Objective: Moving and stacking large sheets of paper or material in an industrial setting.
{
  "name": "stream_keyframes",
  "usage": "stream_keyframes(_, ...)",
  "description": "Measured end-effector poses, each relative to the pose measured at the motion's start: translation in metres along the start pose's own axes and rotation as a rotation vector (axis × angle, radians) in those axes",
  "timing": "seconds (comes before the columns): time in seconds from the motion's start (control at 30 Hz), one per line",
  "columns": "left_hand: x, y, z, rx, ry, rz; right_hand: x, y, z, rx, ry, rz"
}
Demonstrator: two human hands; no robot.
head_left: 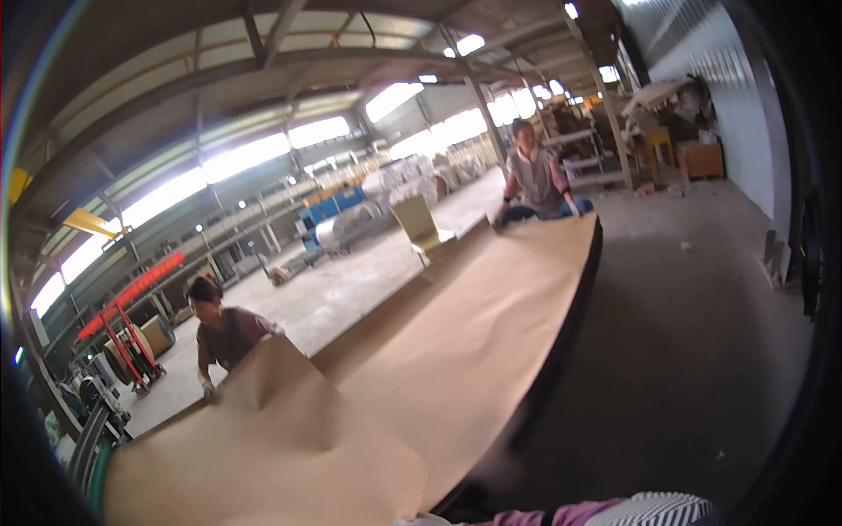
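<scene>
While two co-workers (537, 180) handle the brown paper (474, 351), the right hand (423, 520) sits at its near edge; fingers' grip, can't tell!

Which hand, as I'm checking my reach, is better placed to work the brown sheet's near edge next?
Probably the right hand: it shows at the bottom, close by the brown sheet, its forearm coming from the lower right. The left hand is out of view.
</scene>
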State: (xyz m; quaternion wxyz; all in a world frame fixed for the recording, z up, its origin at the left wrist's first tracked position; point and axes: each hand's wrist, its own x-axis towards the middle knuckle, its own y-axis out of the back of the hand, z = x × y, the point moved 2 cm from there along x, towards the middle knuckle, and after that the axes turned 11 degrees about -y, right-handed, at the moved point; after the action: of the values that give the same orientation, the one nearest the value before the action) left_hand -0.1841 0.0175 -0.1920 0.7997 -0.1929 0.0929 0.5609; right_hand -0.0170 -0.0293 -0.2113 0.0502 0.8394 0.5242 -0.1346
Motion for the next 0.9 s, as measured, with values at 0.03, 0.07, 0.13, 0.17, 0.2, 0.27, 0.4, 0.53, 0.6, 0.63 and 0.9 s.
stream_keyframes(0.03,-0.009,-0.005,-0.002,-0.429,-0.011,-0.058,-0.005,0.011,-0.005,0.095,-0.08,0.02)
stream_keyframes(0.07,-0.003,0.017,-0.007,-0.621,0.138,-0.031,-0.014,0.022,-0.002,0.219,-0.171,0.057)
stream_keyframes(0.13,-0.008,0.029,0.004,-0.649,-0.096,0.001,0.002,0.043,0.008,0.143,-0.037,0.0)
stream_keyframes(0.17,-0.006,0.026,0.007,-0.601,-0.092,0.006,-0.013,0.057,-0.011,0.218,-0.095,-0.007)
stream_keyframes(0.2,-0.006,0.024,0.01,-0.557,-0.101,0.027,-0.019,0.069,-0.027,0.166,-0.066,-0.015)
stream_keyframes(0.27,-0.006,0.019,0.014,-0.453,-0.104,0.07,-0.003,0.091,-0.021,0.093,-0.107,-0.058)
stream_keyframes(0.4,0.001,0.007,0.02,-0.282,-0.106,0.11,-0.005,0.126,-0.039,0.05,-0.162,0.083)
stream_keyframes(0.53,-0.002,0.004,0.02,-0.211,-0.182,0.091,-0.013,0.118,-0.018,0.229,-0.228,0.215)
stream_keyframes(0.6,-0.004,0.011,0.019,-0.212,-0.247,0.092,-0.021,0.068,-0.012,0.206,-0.293,-0.001)
stream_keyframes(0.63,-0.005,0.009,0.018,-0.21,-0.271,0.077,-0.036,0.041,-0.029,0.505,-0.172,-0.025)
stream_keyframes(0.9,-0.012,0.036,0.031,-0.538,-0.134,-0.05,0.031,0.064,0.013,0.172,-0.144,-0.057)
